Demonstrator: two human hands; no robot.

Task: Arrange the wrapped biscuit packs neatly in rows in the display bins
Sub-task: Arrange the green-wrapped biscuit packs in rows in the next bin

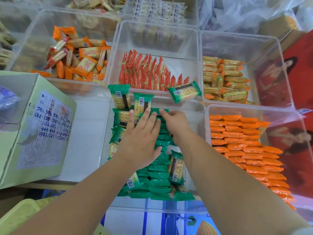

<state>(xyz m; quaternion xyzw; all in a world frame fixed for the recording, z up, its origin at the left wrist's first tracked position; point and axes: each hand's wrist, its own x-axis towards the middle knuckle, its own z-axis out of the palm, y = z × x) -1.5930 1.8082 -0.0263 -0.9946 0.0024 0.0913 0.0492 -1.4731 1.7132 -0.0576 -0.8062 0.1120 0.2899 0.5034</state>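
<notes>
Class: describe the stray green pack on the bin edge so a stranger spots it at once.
Find the central clear bin holding green packs. At its far right corner, the stray pack lies tilted across the rim, apart from the rows inside.

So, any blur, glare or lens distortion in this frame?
Head view: soft even light, faint shadows; wide-angle bending at the edges, seen on the green carton; top bins and plastic bag smeared; left hand, right hand and green packs sharp.

Illegible: carton lbl (45, 131), barcodes (141, 101) on green packs (159, 173).
</notes>
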